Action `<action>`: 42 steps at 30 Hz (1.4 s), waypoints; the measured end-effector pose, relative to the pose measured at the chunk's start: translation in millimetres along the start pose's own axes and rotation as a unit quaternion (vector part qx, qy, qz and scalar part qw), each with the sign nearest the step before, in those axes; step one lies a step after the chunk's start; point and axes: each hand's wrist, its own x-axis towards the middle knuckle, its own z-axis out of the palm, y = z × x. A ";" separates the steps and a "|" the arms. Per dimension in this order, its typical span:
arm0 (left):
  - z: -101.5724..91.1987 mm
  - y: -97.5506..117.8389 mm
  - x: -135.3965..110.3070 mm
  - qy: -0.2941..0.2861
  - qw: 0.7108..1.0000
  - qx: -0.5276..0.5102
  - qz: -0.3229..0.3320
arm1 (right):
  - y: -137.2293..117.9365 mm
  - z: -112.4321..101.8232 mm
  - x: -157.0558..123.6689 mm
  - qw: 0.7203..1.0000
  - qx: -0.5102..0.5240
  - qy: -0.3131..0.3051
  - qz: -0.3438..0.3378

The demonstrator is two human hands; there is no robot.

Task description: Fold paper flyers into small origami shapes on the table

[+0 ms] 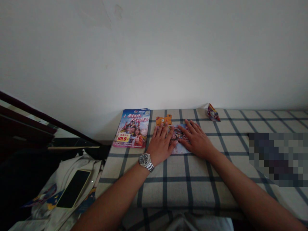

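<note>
Both hands lie flat on a colourful printed paper sheet on the checked tablecloth. My left hand, with a metal watch at its wrist, covers the sheet's left side, fingers stretched forward. On the right side rests my right hand, fingers extended and slightly spread. An orange bear-shaped piece lies just beyond the left fingertips. To the left is a stack of printed flyers with pink and white lettering. Much of the sheet is hidden under the hands, so I cannot tell whether it is folded.
A small folded paper piece stands near the wall, back right. The checked cloth covers the table. A pixelated dark item lies at the right. Left and lower, a phone rests on a white bag, near a dark rail.
</note>
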 end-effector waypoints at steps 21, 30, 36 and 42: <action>-20.5 0.8 -0.4 -0.012 0.999 -0.028 0.041 | 9.5 -10.6 2.6 0.998 0.059 0.032 -0.015; -29.6 5.6 0.5 0.001 1.000 0.002 -0.003 | 11.3 -20.2 0.1 0.994 0.098 0.043 -0.017; -29.3 3.7 1.2 -0.001 1.000 -0.007 0.005 | 17.3 -15.1 -2.8 0.995 0.095 0.013 -0.034; -29.4 -2.3 1.3 0.009 0.998 -0.049 0.034 | 24.0 -12.1 -3.1 0.993 0.110 -0.001 -0.043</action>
